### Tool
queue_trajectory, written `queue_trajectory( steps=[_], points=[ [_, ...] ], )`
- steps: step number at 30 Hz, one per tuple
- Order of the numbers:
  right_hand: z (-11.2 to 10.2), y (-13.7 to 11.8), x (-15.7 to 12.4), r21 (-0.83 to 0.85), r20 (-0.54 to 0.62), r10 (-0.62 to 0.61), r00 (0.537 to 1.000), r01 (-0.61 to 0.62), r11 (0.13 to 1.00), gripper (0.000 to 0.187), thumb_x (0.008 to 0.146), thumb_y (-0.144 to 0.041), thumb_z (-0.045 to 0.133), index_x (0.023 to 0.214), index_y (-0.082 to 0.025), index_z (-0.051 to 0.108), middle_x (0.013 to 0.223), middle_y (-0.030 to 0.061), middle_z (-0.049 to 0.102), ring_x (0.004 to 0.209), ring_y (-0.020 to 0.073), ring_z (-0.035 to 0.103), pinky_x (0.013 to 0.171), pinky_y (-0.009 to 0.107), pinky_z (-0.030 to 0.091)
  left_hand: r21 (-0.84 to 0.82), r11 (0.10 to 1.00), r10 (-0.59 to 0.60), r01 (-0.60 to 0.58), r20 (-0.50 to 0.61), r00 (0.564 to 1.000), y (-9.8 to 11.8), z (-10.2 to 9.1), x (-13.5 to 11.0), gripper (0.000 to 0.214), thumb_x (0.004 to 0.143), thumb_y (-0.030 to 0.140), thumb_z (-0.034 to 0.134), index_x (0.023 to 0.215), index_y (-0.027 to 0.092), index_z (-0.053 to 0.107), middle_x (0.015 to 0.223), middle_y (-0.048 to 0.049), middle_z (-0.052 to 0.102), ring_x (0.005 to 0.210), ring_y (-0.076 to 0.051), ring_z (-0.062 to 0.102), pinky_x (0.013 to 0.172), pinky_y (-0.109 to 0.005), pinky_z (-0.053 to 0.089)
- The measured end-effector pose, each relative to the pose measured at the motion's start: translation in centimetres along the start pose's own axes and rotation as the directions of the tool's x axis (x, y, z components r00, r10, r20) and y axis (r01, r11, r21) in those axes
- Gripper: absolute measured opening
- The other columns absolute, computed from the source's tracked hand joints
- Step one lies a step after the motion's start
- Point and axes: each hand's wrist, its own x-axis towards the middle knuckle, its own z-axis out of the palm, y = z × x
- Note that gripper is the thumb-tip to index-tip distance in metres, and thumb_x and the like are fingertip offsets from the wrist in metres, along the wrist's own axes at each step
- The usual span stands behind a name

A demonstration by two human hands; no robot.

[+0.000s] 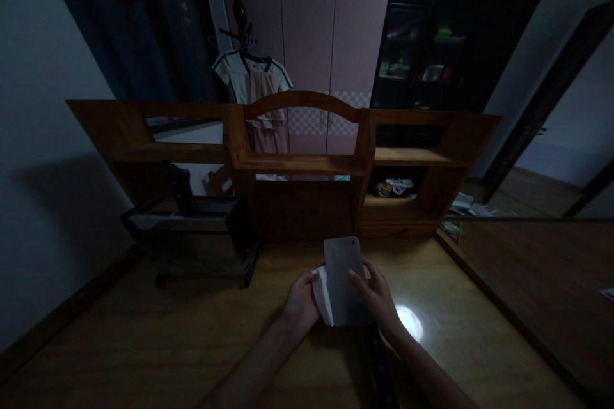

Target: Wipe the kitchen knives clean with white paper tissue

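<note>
Holding flat grey cleaver [342,271] upright in right hand [381,300], left hand [300,304] clutching white cloth [322,294] alongside

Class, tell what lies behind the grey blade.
A white cloth shows at the blade's left edge, in the left hand. How far it reaches behind, and the desk there, is covered.

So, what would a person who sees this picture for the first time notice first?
Probably the grey cleaver blade, held upright over the wooden desk, low in the centre. The right hand grips its right edge, and the left hand presses a white cloth on its left edge. Behind stands a wooden shelf, and a light spot shines on the desk.
</note>
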Motion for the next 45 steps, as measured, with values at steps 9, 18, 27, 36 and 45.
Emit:
queue_trajectory(
  steps=[9,18,27,36,45],
  points=[
    [0.1,0.0,-0.1,-0.020,0.043,0.010,0.999,-0.009,1.000,0.046,0.080,-0.050,0.061,0.114,-0.023,0.049,0.061,-0.0010,0.062,0.048,0.0144,0.055,0.040,0.019,0.038,0.006,0.999,-0.032,0.031,0.047,0.998,0.3,-0.1,-0.2,0.032,0.079,0.023,0.048,0.103,0.007,0.061,0.099,-0.0151,0.068,0.103,-0.029,0.061,0.098,-0.042,0.040],
    [0.8,0.1,-0.8,-0.004,0.130,0.062,0.990,-0.062,0.998,0.047,0.082,-0.050,0.059,0.118,-0.022,0.045,0.065,0.0003,0.065,0.050,0.0152,0.058,0.041,0.019,0.039,-0.035,0.999,-0.005,0.007,0.047,0.999,0.4,0.2,-0.3,0.030,0.081,0.024,0.046,0.099,0.006,0.062,0.093,-0.0139,0.069,0.097,-0.028,0.063,0.097,-0.040,0.040],
    [1.0,0.3,-0.9,0.037,0.121,0.065,0.991,-0.070,0.997,0.048,0.081,-0.048,0.061,0.117,-0.021,0.047,0.063,-0.0007,0.064,0.050,0.0147,0.057,0.042,0.019,0.040,0.245,0.969,-0.005,0.023,-0.075,0.997,-1.0,-0.7,-0.1,0.034,0.072,0.017,0.058,0.105,0.009,0.060,0.098,-0.0121,0.069,0.094,-0.026,0.064,0.087,-0.035,0.046],
    [0.6,0.9,-0.1,0.100,0.043,0.032,0.999,-0.036,0.994,0.051,0.079,-0.048,0.064,0.117,-0.020,0.047,0.068,0.0011,0.067,0.053,0.0166,0.060,0.047,0.022,0.044,0.618,0.750,0.312,-0.233,-0.020,0.950,-1.1,-1.7,0.7,0.059,0.069,0.035,0.077,0.116,0.019,0.047,0.117,-0.0126,0.062,0.103,-0.025,0.061,0.088,-0.033,0.047],
    [0.9,0.2,-0.8,0.107,0.015,0.024,1.000,-0.025,0.994,0.054,0.077,-0.050,0.065,0.119,-0.020,0.046,0.066,0.0011,0.066,0.054,0.0180,0.061,0.045,0.023,0.045,0.928,0.293,0.690,-0.228,-0.041,0.722,-1.0,-1.3,0.3,0.068,0.058,0.047,0.079,0.107,0.020,0.040,0.104,-0.0085,0.055,0.088,-0.021,0.059,0.076,-0.032,0.047]
  ],
)
